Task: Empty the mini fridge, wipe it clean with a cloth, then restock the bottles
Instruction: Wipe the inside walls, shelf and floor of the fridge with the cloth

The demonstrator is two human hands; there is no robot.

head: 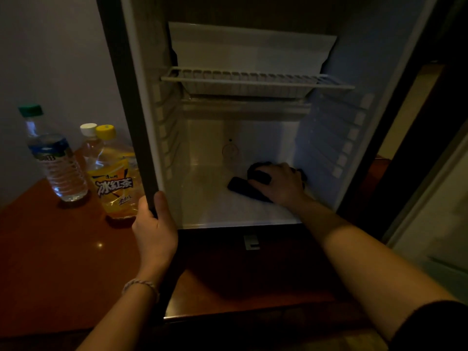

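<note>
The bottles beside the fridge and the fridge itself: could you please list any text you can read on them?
"冰红茶": large characters on the yellow label of the iced tea bottle.
Smaller print above and below those characters: too blurred to read.
Blue label on the water bottle: blurred, unreadable.
White-capped bottle: no text shows.
Fridge interior: no text.

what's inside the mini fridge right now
Inside the white mini fridge: a bare white wire shelf and, on the floor, a dark cloth pressed under the right hand. No bottles show. The hand covers part of the cloth.
</note>
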